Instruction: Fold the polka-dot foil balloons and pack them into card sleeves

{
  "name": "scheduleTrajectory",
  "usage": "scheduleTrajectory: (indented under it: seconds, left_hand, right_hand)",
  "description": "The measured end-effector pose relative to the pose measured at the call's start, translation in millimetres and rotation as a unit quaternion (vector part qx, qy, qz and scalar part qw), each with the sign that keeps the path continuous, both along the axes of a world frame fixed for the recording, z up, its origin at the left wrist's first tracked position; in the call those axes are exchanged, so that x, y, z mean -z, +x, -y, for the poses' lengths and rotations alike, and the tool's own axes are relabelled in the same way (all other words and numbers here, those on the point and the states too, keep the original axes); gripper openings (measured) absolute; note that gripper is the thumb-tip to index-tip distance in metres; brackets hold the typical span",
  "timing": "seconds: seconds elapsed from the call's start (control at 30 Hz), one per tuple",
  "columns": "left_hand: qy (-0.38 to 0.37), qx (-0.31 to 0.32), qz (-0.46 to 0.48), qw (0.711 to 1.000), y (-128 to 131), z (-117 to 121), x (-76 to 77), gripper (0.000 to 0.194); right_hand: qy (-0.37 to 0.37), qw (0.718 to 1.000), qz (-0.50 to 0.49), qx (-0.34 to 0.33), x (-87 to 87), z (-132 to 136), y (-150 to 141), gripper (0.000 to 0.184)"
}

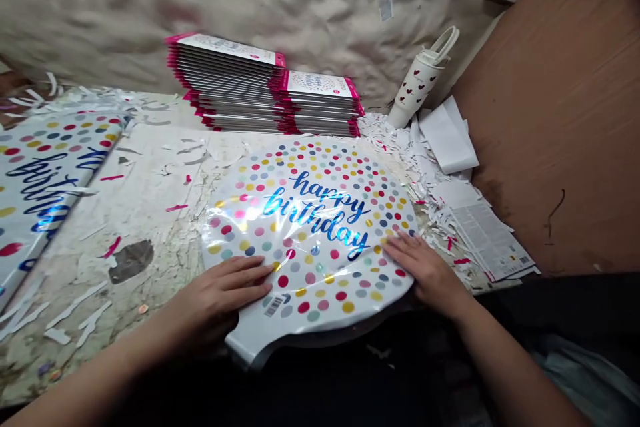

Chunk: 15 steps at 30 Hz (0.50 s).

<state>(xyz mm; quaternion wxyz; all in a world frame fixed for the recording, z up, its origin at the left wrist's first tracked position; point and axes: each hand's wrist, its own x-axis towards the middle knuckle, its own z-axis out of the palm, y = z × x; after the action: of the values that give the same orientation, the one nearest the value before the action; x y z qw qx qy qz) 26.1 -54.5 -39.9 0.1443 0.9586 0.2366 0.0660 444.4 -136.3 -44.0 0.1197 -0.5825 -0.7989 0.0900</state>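
A round white foil balloon with coloured dots and blue "happy birthday" lettering lies flat in front of me, its neck pointing to the lower left. It overhangs the table's front edge, and more layers seem to lie beneath it. My left hand rests on its left side near the barcode, fingers stretched out. On the right side, my right hand lies over the rim with its fingers extended on the foil. Neither thumb shows clearly.
Stacked pink-edged packets stand at the back, near a white tumbler with hearts. More printed balloon foil lies at left. Paper scraps litter the worn table. A printed sheet and brown board are at right.
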Motion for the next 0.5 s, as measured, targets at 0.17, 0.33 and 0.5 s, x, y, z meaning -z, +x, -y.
scheduleTrajectory:
  seconds: [0.17,0.33,0.5]
  left_hand:
    - [-0.032,-0.043,-0.049,0.997,-14,-19,-15.8,0.057]
    - [-0.260,-0.250,0.025,0.932,-7,-67,-29.9,0.041]
    - [-0.195,-0.449,0.026,0.871,11,-109,-26.2,0.046]
  right_hand:
    - [-0.128,0.979,-0.154,-0.022,-16.1,-13,18,0.034]
    - [-0.160,0.918,-0.327,0.158,-35.1,-86,29,0.030]
    - [-0.219,0.874,-0.349,0.259,-42.3,-157,23,0.039]
